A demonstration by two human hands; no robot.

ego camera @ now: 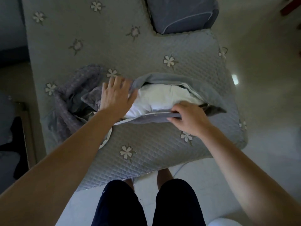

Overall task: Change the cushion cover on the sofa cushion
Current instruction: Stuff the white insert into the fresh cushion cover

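A white cushion insert [160, 97] lies on the quilted sofa seat, partly inside a grey cover [175, 79] whose opening faces me. My right hand [189, 119] pinches the near edge of that cover, along its white trim. At the left end of the opening, my left hand [116, 93] lies flat with fingers spread, pressing on the insert and the cover's edge. A second, crumpled purple-grey cover [73, 98] lies just left of my left hand.
The grey quilted sofa seat [146, 152] has a flower pattern and ends at its front edge near my legs. A dark blue cushion with white piping [182, 13] stands at the back. Pale tiled floor [268, 79] lies to the right.
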